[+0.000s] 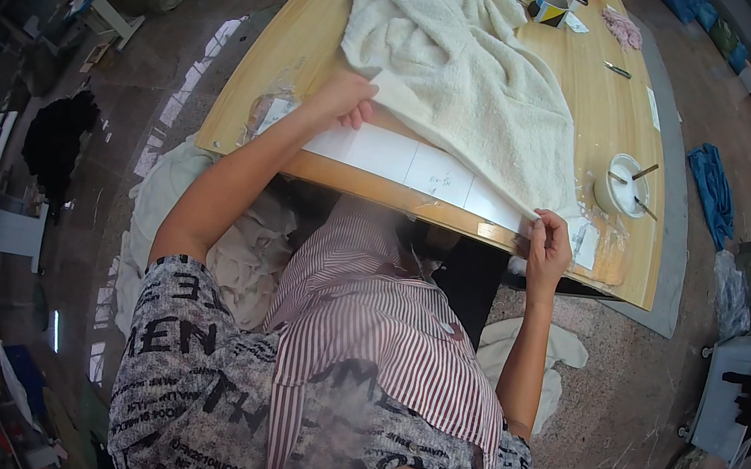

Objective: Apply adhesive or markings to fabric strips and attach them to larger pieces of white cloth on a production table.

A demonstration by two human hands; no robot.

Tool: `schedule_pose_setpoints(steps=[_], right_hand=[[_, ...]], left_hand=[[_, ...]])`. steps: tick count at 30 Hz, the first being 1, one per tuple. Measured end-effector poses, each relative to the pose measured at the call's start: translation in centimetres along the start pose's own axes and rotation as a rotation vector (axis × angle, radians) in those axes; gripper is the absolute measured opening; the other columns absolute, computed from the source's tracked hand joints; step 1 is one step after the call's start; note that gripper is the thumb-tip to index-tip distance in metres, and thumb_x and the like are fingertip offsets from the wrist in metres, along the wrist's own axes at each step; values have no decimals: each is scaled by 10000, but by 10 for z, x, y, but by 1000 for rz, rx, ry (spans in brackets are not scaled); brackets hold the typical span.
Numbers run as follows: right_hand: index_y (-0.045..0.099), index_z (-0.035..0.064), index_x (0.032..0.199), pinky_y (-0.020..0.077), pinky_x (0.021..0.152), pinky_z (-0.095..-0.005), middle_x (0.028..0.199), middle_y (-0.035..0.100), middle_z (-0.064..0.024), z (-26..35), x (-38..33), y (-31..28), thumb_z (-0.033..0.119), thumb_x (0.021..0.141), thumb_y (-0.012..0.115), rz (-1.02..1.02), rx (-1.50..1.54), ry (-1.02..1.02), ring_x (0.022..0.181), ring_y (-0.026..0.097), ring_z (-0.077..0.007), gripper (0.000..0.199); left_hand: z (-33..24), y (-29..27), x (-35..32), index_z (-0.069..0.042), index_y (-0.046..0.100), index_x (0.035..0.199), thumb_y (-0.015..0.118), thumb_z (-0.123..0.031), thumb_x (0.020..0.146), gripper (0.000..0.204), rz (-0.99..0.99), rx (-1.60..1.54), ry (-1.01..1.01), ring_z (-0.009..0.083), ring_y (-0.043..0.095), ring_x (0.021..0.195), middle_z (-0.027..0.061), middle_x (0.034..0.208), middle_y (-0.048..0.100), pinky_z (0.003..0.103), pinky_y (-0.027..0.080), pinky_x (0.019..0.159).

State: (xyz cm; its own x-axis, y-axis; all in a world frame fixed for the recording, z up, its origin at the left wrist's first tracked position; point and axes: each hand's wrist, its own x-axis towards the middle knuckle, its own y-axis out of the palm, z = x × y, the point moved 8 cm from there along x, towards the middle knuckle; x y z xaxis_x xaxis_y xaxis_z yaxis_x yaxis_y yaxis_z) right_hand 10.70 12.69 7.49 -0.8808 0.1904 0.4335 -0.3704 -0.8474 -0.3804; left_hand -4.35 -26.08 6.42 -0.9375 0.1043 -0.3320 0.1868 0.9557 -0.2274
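Note:
A cream, fuzzy knitted garment piece (476, 66) lies spread and rumpled over the wooden table. My left hand (346, 102) pinches its near left corner, a little above the tabletop. At the near right, my right hand (550, 245) grips the other end of the same edge, close to the table's front. Between my hands that edge runs slantwise, stretched fairly straight. Below it shows a white paper strip (423, 172) with lines and handwriting, lying along the front of the table. The garment's far part lies in loose folds.
A white tub (622, 185) with sticks in it stands at the table's right. Small snips (617, 70), a pink cloth bundle (622, 27) and an open box (549, 9) lie farther back. Cream fabric (244, 250) is heaped below the table's left side.

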Motion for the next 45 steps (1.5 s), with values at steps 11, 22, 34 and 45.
schedule_pose_setpoints(steps=[11, 22, 34, 45], right_hand=[[598, 14, 923, 474, 763, -314, 944, 648, -99, 34, -2, 20, 14, 844, 592, 102, -300, -255, 854, 579, -235, 80], [625, 37, 947, 464, 779, -360, 915, 634, -109, 27, -2, 21, 38, 803, 611, 132, -219, -183, 870, 562, -288, 145], [593, 26, 904, 484, 755, -332, 954, 653, -78, 32, 27, 14, 17, 791, 638, 197, -285, -450, 860, 571, -259, 122], [601, 29, 857, 494, 775, -351, 980, 658, -79, 28, 14, 10, 4, 742, 662, 94, -300, -430, 895, 586, -278, 133]], left_hand=[[37, -97, -57, -61, 567, 688, 610, -108, 847, 172, -86, 57, 18, 78, 440, 365, 25, 545, 560, 235, 317, 361], [61, -107, -55, -27, 619, 739, 626, -125, 800, 115, -206, 403, 28, 148, 539, 451, 52, 544, 566, 307, 421, 445], [-86, 182, -120, -49, 612, 941, 615, -58, 749, 192, -168, 738, 1206, 299, 572, 875, 113, 897, 613, 375, 475, 730], [-44, 251, -98, 10, 550, 1086, 565, -24, 761, 327, -86, 776, 1101, 411, 428, 1229, 224, 1242, 504, 472, 348, 1031]])
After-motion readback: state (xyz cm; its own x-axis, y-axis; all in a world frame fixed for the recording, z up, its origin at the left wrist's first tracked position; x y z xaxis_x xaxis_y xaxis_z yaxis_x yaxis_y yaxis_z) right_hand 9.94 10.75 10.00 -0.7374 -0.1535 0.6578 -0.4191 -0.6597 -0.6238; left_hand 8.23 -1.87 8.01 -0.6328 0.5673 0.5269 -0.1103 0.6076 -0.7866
